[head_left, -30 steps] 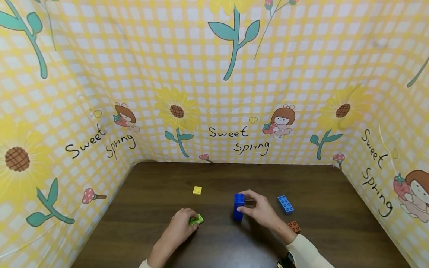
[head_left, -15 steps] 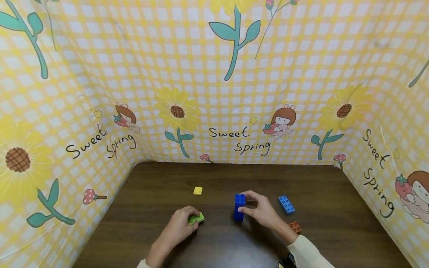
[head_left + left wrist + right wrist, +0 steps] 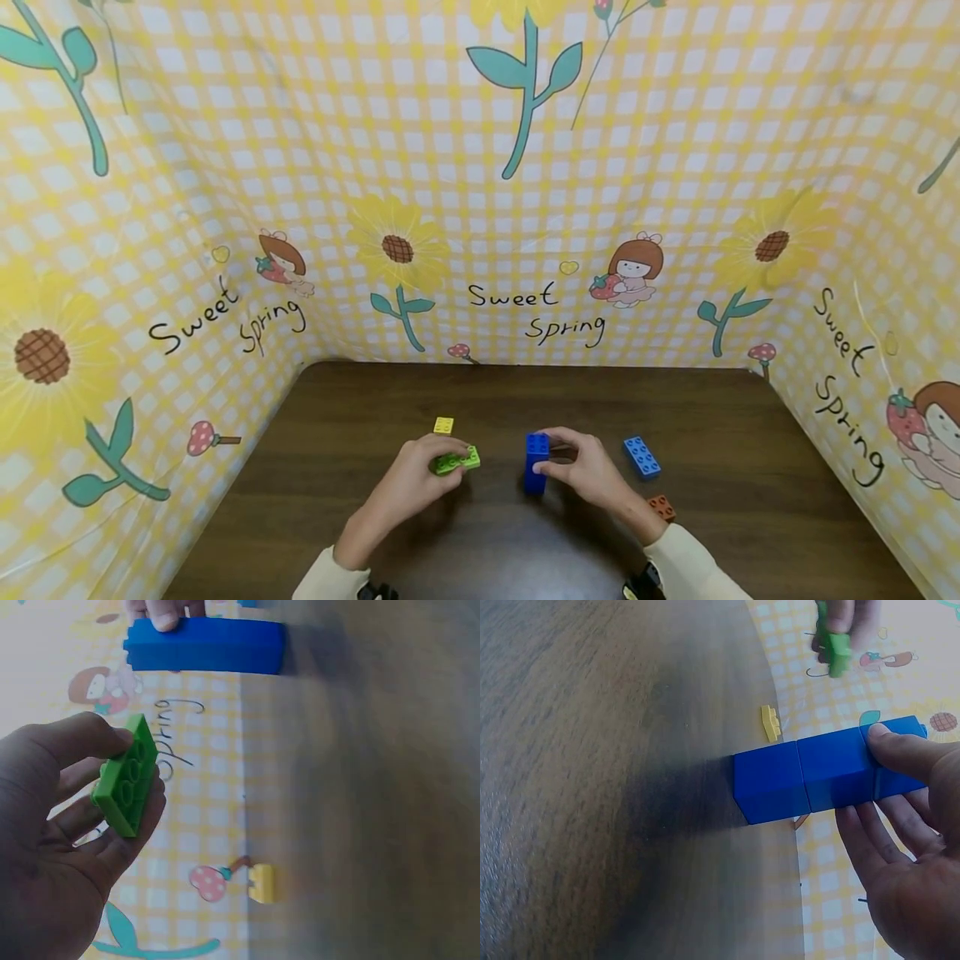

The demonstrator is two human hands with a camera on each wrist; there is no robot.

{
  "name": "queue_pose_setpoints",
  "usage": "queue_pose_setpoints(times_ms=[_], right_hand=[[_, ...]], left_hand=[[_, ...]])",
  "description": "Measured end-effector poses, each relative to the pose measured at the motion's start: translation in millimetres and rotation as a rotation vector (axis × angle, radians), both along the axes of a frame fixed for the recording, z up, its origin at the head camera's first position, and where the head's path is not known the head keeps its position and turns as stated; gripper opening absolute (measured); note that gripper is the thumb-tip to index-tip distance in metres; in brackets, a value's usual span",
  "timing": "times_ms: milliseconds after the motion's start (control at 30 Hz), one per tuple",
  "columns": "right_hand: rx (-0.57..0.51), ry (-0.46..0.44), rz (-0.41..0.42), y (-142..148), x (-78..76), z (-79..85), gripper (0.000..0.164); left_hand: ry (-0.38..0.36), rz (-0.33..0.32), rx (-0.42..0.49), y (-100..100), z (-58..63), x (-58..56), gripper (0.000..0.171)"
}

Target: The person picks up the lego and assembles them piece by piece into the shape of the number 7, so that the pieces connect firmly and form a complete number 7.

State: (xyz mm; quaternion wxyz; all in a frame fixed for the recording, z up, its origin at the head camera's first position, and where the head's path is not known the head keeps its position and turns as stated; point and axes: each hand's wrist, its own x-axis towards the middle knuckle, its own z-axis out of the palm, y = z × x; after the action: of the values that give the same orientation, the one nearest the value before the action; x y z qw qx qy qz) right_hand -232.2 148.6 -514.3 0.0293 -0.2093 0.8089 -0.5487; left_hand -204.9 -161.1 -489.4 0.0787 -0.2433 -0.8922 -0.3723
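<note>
My left hand (image 3: pixel 420 475) pinches a lime-green building brick (image 3: pixel 468 458) by its edges, raised above the table. In the left wrist view the hollow underside of the green brick (image 3: pixel 133 780) shows its row of tubes. Upright to its right stands a tower of dark blue bricks (image 3: pixel 536 467), three stacked as the right wrist view shows. My right hand (image 3: pixel 585 471) grips this tower near its top, thumb on one side and fingers on the other. The tower's foot is on the table. A gap separates the green brick from the tower.
A small yellow brick (image 3: pixel 443 426) lies behind my left hand. To the right are a lighter blue brick (image 3: pixel 641 457) and a brown brick (image 3: pixel 661 507), the latter beside my right wrist. Yellow checked cloth (image 3: pixel 525 208) walls in the dark wooden table (image 3: pixel 360 392).
My left hand has lifted the green brick off the table and carried it right and forward, nearer the tower. My right hand and the blue tower stay in place.
</note>
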Motion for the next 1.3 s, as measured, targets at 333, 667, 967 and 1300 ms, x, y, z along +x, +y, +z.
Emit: queue_pose_setpoints(times_ms=[333, 667, 967, 1300], right_hand=[[0.008, 0.016, 0.002, 0.8, -2.4, 3.4, 0.043], [0.015, 0.006, -0.004, -0.5, -3.3, 3.4, 0.041], [0.000, -0.007, 0.009, 0.4, -2.1, 1.5, 0.041], [-0.018, 0.000, 0.021, 1.0, -3.8, 0.1, 0.039]], left_hand=[[0.056, -0.066, 0.064, 24.9, 27.0, -10.1, 0.026], [0.093, -0.171, 0.100, 53.1, 42.2, -19.7, 0.024], [0.018, -0.221, 0.071, 69.2, 46.2, -25.1, 0.022], [-0.017, -0.243, 0.043, 79.9, 39.6, -31.4, 0.020]])
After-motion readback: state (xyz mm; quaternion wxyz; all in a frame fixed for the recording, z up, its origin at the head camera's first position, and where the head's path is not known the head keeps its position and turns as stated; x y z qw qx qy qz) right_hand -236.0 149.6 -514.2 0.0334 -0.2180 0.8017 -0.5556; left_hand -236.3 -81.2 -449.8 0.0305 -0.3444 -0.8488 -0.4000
